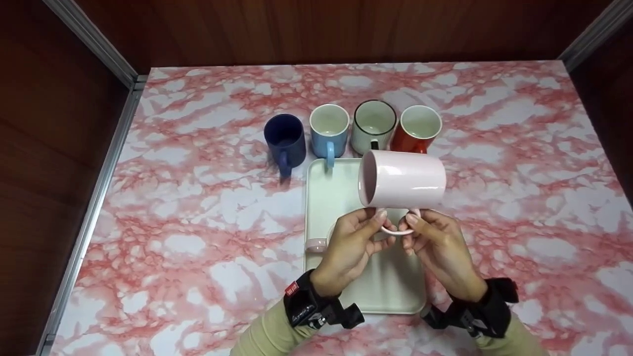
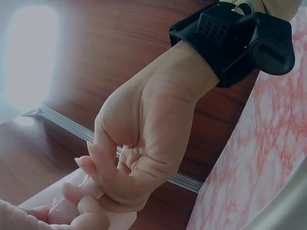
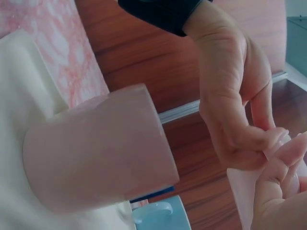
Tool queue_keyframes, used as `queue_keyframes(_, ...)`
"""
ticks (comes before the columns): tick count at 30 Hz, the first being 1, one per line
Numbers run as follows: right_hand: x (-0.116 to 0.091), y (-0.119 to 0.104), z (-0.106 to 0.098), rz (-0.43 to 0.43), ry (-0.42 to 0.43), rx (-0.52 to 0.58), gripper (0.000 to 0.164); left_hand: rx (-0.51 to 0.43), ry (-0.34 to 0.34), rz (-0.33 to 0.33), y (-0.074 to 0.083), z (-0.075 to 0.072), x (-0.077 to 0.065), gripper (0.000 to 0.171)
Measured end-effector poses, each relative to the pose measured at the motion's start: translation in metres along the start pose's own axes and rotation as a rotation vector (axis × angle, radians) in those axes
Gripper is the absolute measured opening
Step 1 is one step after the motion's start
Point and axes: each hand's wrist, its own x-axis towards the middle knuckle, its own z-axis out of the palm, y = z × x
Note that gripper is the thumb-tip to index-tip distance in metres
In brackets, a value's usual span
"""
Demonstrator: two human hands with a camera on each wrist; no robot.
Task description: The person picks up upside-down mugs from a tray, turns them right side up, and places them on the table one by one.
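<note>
Left hand [image 1: 348, 244] and right hand [image 1: 445, 247] are pinching the handle [image 1: 398, 232] of the pink mug [image 1: 408, 179], holding it sideways above the tray [image 1: 390, 294]. I'm watching for slipping: its weight, hanging far of the grip, could be tipping it into the red mug [image 1: 419, 127].

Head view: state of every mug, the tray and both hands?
Held pink mug: lifted, on its side, mouth to the left.
Pink tray mug: standing; mouth hidden.
Dark blue mug: upright.
Light blue mug: upright, looks empty.
White mug: upright, looks empty.
Red mug: upright, looks empty.
Tray: flat on the table.
Left hand: pinches the held mug's handle.
Right hand: pinches the same handle.
</note>
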Motion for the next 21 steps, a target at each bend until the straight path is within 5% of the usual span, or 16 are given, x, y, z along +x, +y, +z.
queue_keyframes(15, 0.002, -0.006, -0.040, 0.091, -0.225, -0.236, 0.026, 0.052, -0.001, 0.013, -0.015, 0.010, 0.007, 0.016)
queue_keyframes(21, -0.005, -0.016, -0.064, 0.170, -0.170, -0.420, 0.022, 0.094, 0.021, 0.031, -0.030, 0.016, 0.011, 0.019)
